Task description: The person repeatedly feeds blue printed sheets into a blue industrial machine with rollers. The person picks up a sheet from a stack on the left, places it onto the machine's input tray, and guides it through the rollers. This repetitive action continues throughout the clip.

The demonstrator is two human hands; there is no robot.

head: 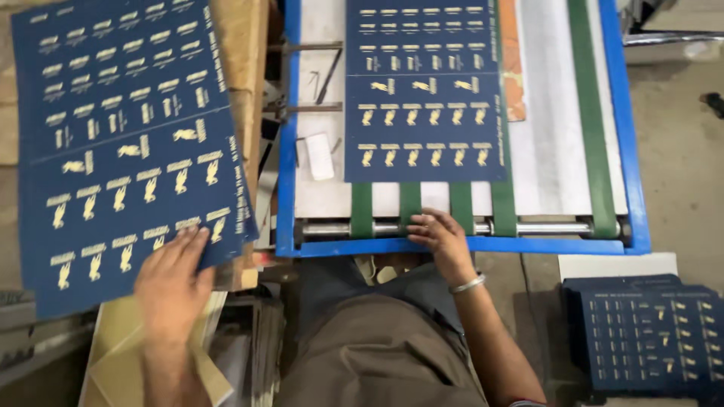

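My left hand (172, 280) lies flat on the near edge of a large dark blue printed sheet (113, 143) with rows of small gold figures, fingers spread on its lower right corner. My right hand (441, 236) rests on the front roller (543, 227) of a blue-framed conveyor machine (286, 151), fingers curled over the green belts (409, 205). It holds nothing that I can see. A second blue printed sheet (424, 90) lies on the belts, just beyond my right hand and apart from it.
A stack of the same blue sheets (648, 335) sits at the lower right. Brown cardboard (245, 60) lies under the left sheet. A small white block (319, 156) and a metal bracket (309, 47) sit on the machine bed. Concrete floor (679, 151) is to the right.
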